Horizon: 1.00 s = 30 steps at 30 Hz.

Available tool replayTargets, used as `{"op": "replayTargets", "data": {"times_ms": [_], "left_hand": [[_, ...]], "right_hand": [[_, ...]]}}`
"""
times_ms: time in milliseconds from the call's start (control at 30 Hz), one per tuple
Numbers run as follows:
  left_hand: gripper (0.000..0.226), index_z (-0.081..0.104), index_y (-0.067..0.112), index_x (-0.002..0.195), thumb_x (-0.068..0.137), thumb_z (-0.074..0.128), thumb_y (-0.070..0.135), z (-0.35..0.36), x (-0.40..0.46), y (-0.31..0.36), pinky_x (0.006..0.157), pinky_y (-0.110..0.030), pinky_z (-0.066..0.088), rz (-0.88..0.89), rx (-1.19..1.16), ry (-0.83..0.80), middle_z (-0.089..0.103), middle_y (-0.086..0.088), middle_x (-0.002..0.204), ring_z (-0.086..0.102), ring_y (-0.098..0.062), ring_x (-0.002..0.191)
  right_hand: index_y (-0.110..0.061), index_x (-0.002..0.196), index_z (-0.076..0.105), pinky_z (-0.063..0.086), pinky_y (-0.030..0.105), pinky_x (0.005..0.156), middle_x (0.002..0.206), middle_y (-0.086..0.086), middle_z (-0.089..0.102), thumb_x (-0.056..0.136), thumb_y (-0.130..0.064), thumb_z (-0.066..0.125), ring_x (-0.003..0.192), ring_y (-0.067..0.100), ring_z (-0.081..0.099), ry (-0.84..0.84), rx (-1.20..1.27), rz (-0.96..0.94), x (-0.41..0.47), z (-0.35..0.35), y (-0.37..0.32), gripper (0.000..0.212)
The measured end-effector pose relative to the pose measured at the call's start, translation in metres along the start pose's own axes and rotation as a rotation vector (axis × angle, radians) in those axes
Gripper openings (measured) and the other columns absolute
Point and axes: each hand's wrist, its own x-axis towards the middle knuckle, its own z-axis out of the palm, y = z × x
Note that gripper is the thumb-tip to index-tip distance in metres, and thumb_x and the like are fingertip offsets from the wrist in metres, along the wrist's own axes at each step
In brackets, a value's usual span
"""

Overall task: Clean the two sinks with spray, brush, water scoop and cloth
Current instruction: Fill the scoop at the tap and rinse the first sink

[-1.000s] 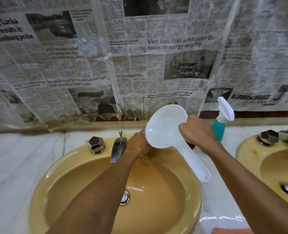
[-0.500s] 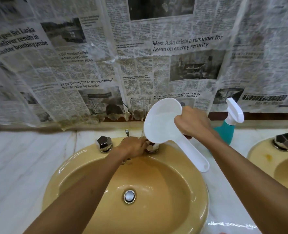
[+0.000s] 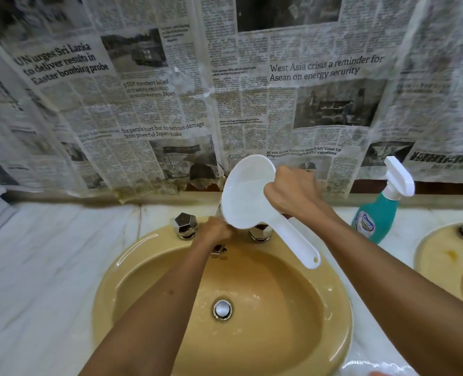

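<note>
Two bare forearms reaching in from 6 o'clock over a yellow-tan sink (image 3: 143,270) set in a white marble counter (image 3: 48,267). At the basin's low centre, a chrome drain (image 3: 222,309) with wet sheen around it. Farther up, at 12 o'clock of the basin, left hand (image 3: 216,232) over the tap spout (image 3: 217,249), fingers curled downward around something there; exactly what is gripped cannot be told, the scoop's rim covering the fingertips. Flanking it, one faceted chrome knob (image 3: 185,223) at 11 o'clock and another (image 3: 260,231) at 1 o'clock. Above those, right hand (image 3: 292,195) clenched on the white water scoop (image 3: 245,194), grasping where bowl meets handle; bowl tipped toward the left hand, handle slanting down toward 4 o'clock over the basin edge. At 3 o'clock, standing upright on the counter, a teal spray bottle (image 3: 376,218) with white trigger head. At the far right edge, part of a second sink (image 3: 442,256) bearing an orange stain. Farthest back, newspaper sheets (image 3: 170,90) covering the wall, lower edges stained brown.
</note>
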Motion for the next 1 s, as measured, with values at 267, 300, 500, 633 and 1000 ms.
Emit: {"op": "replayTargets", "data": {"times_ms": [267, 300, 500, 633, 1000], "left_hand": [[0.016, 0.063, 0.015, 0.086, 0.092, 0.059, 0.028, -0.025, -0.025, -0.042, 0.063, -0.029, 0.044, 0.254, -0.013, 0.151, 0.064, 0.001, 0.084, 0.060, -0.024, 0.081], [0.016, 0.065, 0.012, 0.086, 0.091, 0.060, 0.027, -0.033, -0.028, -0.049, 0.064, -0.027, 0.041, 0.306, 0.135, 0.203, 0.062, 0.001, 0.085, 0.058, -0.024, 0.082], [0.044, 0.053, 0.023, 0.137, 0.096, 0.056, 0.036, -0.036, -0.002, -0.110, 0.092, -0.040, 0.050, 0.349, 0.188, 0.159, 0.048, -0.010, 0.140, 0.054, -0.030, 0.118], [0.067, 0.040, 0.021, 0.140, 0.086, 0.069, 0.048, -0.031, 0.017, -0.127, 0.075, -0.033, 0.048, 0.295, -0.100, 0.157, 0.060, -0.007, 0.114, 0.062, -0.029, 0.101], [0.080, 0.013, 0.025, 0.157, 0.094, 0.038, 0.068, -0.032, 0.018, -0.203, 0.118, -0.055, 0.016, 0.413, 0.311, -0.117, 0.018, -0.010, 0.163, 0.017, -0.030, 0.149]], "right_hand": [[-0.012, 0.061, 0.047, 0.030, 0.026, 0.053, 0.057, 0.007, 0.051, 0.070, -0.011, 0.050, 0.056, 0.022, 0.046, 0.024, -0.097, -0.055, -0.011, 0.001, -0.029, 0.009], [-0.012, 0.061, 0.047, 0.031, 0.026, 0.053, 0.057, 0.007, 0.052, 0.069, -0.011, 0.049, 0.056, 0.022, 0.047, 0.023, -0.104, -0.054, -0.011, 0.001, -0.034, 0.008], [-0.012, 0.068, 0.048, 0.030, 0.027, 0.052, 0.058, 0.008, 0.052, 0.072, -0.013, 0.048, 0.064, 0.028, 0.052, 0.046, -0.147, -0.036, -0.011, 0.005, -0.073, 0.004], [-0.012, 0.081, 0.049, 0.019, 0.027, 0.049, 0.060, 0.004, 0.041, 0.081, -0.013, 0.050, 0.059, 0.024, 0.041, 0.081, -0.202, -0.019, -0.008, 0.012, -0.106, 0.001], [-0.014, 0.061, 0.037, 0.029, 0.026, 0.054, 0.059, 0.005, 0.042, 0.076, -0.014, 0.051, 0.060, 0.026, 0.043, 0.159, -0.231, 0.002, -0.015, 0.050, -0.177, 0.021]]}}
